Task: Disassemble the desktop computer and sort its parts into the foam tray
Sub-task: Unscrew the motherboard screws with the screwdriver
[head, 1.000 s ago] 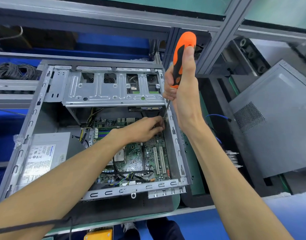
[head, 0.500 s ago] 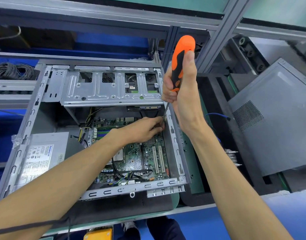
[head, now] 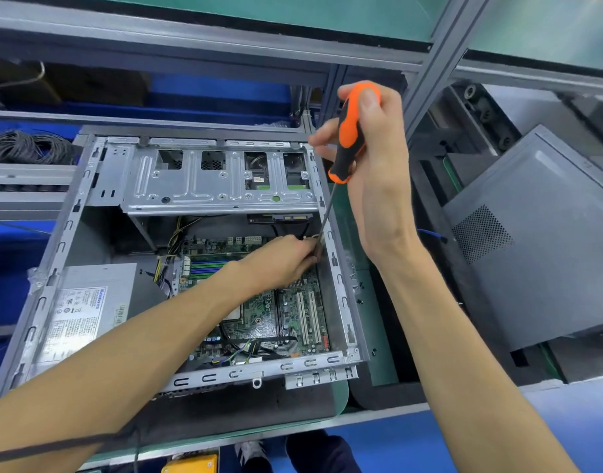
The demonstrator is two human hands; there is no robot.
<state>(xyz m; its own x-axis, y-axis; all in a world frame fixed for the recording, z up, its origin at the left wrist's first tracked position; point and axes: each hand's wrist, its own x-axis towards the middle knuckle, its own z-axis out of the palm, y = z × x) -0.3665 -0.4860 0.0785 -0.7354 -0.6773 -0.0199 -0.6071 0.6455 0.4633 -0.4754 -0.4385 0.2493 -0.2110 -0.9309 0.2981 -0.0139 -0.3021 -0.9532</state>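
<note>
The open desktop case (head: pixel 67 233) lies on its side, with the green motherboard (head: pixel 269 312) inside, a silver drive cage (head: pixel 204 179) at the far end and a grey power supply (head: pixel 88 302) at the left. My right hand (head: pixel 378 172) grips the orange and black handle of a screwdriver (head: pixel 349 131). Its shaft slants down to the case's right inner wall. My left hand (head: pixel 283 264) reaches inside the case and pinches the shaft near its tip. The tip itself is hidden behind those fingers.
The removed grey side panel (head: pixel 539 240) leans over the black foam tray (head: pixel 433 233) on the right. Coiled black cables (head: pixel 27 146) lie at the far left. An aluminium frame post (head: pixel 429 63) rises behind my right hand. A yellow object (head: pixel 190 465) sits below the bench edge.
My right hand has turned on the screwdriver handle, its fingers now wrapped over the top. My left hand stays at the shaft's tip.
</note>
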